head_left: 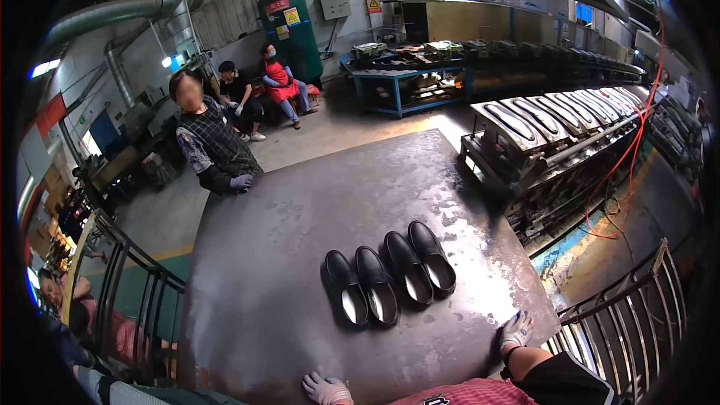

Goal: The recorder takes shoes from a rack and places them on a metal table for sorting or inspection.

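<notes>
Four black shoes already lie in a neat row mid-worktop — none held; left hand and right hand, both gloved, rest released on the near edge; nothing more looks underway.

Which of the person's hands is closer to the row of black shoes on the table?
Right. The right hand rests on the table edge, just below-right of the shoes. The left hand sits at the near edge, further from them.
</notes>
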Action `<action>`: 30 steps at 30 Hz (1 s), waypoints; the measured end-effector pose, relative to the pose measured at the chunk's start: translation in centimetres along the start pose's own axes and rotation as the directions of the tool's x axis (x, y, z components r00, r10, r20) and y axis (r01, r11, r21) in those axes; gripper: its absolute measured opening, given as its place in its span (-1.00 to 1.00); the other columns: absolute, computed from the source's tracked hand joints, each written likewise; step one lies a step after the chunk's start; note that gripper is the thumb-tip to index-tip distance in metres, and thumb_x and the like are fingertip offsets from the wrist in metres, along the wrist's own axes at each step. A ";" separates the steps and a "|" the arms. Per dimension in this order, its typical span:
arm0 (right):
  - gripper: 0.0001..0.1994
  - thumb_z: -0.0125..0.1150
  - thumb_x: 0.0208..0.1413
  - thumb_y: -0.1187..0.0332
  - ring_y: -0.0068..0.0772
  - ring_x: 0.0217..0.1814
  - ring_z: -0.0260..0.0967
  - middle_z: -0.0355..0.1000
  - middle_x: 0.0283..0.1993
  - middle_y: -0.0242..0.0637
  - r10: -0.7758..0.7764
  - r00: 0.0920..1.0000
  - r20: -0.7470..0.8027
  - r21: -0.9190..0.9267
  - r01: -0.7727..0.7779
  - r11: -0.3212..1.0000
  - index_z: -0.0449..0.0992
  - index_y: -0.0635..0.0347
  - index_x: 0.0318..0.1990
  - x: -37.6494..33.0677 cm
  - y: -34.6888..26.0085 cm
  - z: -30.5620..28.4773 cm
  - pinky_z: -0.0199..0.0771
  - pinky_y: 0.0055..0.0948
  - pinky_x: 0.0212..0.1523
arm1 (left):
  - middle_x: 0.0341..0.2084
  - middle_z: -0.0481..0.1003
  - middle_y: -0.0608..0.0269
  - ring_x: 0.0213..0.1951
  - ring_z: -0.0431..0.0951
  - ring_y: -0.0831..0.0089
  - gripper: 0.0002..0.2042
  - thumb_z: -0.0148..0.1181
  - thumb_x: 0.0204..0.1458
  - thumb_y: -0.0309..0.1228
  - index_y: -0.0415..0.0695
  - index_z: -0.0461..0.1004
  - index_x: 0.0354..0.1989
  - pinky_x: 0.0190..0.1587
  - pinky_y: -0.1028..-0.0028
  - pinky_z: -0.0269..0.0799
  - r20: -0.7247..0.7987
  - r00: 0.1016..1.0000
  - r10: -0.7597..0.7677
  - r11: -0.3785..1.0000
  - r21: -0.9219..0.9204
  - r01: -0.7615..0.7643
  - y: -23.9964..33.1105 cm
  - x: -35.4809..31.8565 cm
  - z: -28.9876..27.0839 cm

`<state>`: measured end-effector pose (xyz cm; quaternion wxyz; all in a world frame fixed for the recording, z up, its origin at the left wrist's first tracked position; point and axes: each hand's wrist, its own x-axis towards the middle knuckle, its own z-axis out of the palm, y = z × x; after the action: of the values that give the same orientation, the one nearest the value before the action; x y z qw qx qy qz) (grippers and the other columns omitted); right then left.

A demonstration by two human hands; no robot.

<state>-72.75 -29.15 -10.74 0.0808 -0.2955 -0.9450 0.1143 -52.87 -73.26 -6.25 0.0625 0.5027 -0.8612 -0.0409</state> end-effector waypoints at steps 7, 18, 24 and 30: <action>-0.56 -0.11 0.25 0.16 0.02 0.37 0.10 0.23 0.32 -0.13 -0.013 0.999 -0.038 0.037 0.015 0.999 0.36 0.20 0.18 0.1 0.4 0.2 0.05 -0.09 0.36 | 0.24 0.24 -0.07 0.29 0.15 -0.04 -0.52 0.03 0.06 -0.20 -0.14 0.33 0.15 0.30 0.06 0.10 0.010 1.000 -0.006 1.000 -0.002 0.006 0.0 -0.1 0.0; -0.58 -0.10 0.25 0.19 0.05 0.35 0.12 0.25 0.30 -0.12 -0.023 0.999 -0.046 0.027 0.024 0.999 0.38 0.17 0.17 0.0 0.2 -0.1 0.08 -0.08 0.35 | 0.26 0.22 -0.07 0.29 0.14 -0.04 -0.51 0.03 0.07 -0.19 -0.12 0.33 0.18 0.30 0.06 0.09 0.027 0.999 -0.019 1.000 -0.007 0.019 -0.1 -0.1 0.1; -0.58 -0.11 0.25 0.18 0.05 0.35 0.12 0.26 0.30 -0.12 -0.023 0.999 -0.042 0.031 0.024 0.999 0.38 0.18 0.17 -0.1 0.0 -0.4 0.08 -0.08 0.35 | 0.25 0.23 -0.06 0.29 0.14 -0.04 -0.50 0.07 0.06 -0.18 -0.11 0.32 0.18 0.30 0.05 0.09 0.023 1.000 -0.018 1.000 -0.001 0.018 -0.1 -0.1 0.1; -0.56 -0.12 0.24 0.15 0.01 0.36 0.10 0.26 0.29 -0.13 -0.021 0.998 -0.059 0.029 0.023 0.999 0.37 0.19 0.17 0.2 0.7 0.9 0.04 -0.08 0.36 | 0.24 0.23 -0.08 0.28 0.14 -0.05 -0.48 0.12 0.03 -0.17 -0.11 0.32 0.16 0.29 0.04 0.10 0.004 1.000 -0.004 1.000 -0.007 0.004 -0.3 -0.1 0.4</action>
<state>-72.71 -28.62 -11.82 0.1143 -0.2870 -0.9437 0.1187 -52.65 -73.28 -6.67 0.0623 0.5043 -0.8601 -0.0452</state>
